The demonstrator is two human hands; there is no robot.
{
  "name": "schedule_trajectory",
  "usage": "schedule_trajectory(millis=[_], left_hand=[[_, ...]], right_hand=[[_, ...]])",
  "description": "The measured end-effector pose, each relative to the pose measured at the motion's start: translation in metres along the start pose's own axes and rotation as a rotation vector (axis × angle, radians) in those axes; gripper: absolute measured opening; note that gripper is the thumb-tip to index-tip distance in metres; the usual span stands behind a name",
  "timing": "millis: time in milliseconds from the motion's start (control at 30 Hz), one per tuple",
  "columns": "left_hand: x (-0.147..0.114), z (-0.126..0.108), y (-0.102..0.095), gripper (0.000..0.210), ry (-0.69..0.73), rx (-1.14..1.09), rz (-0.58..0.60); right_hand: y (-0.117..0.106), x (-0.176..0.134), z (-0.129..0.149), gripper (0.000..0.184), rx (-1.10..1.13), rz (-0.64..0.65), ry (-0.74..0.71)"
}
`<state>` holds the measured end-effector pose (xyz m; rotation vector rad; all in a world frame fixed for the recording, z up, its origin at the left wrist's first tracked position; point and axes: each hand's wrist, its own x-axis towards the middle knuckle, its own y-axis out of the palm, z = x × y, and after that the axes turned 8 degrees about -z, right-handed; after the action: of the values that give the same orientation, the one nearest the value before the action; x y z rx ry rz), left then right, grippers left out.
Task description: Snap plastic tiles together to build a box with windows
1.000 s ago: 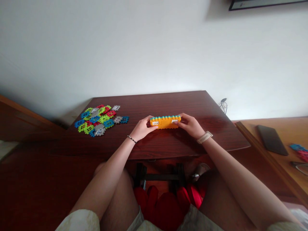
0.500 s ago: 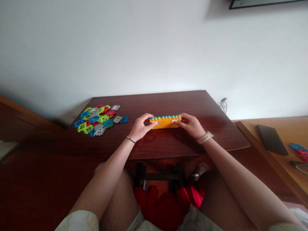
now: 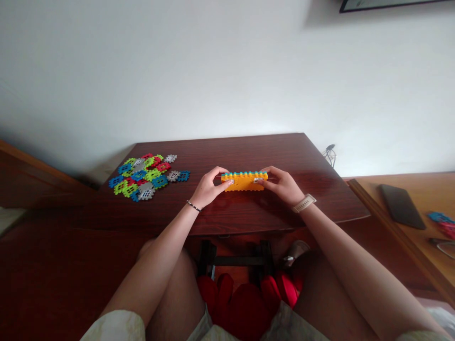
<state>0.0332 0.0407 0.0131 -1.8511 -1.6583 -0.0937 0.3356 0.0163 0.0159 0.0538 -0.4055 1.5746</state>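
Note:
A yellow toothed-edge building panel [image 3: 244, 183], with blue along its upper edge, stands upright between my two hands above the dark table. White window-like parts show near its two ends, partly under my thumbs. My left hand [image 3: 210, 187] is closed on the panel's left end, thumb on the near face and fingers behind. At the right end, my right hand [image 3: 282, 183] grips it the same way. What lies behind the panel is hidden. To the left, a pile of toothed building tiles [image 3: 153, 174] in green, blue, red and grey lies on the table.
The dark wooden table [image 3: 227, 215] stands against a white wall [image 3: 213, 71]. A lighter desk at right carries a flat black device [image 3: 401, 206] and several blue and red pieces [image 3: 444, 223]. A cable [image 3: 330, 154] hangs by the wall.
Both hands keep their grip on the panel. Its near face tilts very slightly; otherwise hands, tiles and table stay in place.

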Motion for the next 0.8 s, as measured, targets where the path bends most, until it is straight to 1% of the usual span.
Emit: schedule_trajectory(millis=[167,433,667,800], left_hand=[[0.0,-0.005,0.0,0.026,0.023,-0.052,-0.002],[0.0,-0.007,0.001,0.025,0.025,-0.063,0.002],[-0.002,-0.012,0.001,0.021,0.07,-0.107,-0.047],[-0.002,-0.013,0.001,0.019,0.133,-0.126,-0.085]], right_hand=[[0.002,0.0,0.004,0.052,0.023,-0.016,-0.023],[0.004,0.002,0.006,0.052,0.029,-0.039,-0.058],[0.006,-0.001,0.012,0.048,0.014,-0.071,-0.089],[0.006,-0.001,0.015,0.044,0.009,-0.096,-0.167]])
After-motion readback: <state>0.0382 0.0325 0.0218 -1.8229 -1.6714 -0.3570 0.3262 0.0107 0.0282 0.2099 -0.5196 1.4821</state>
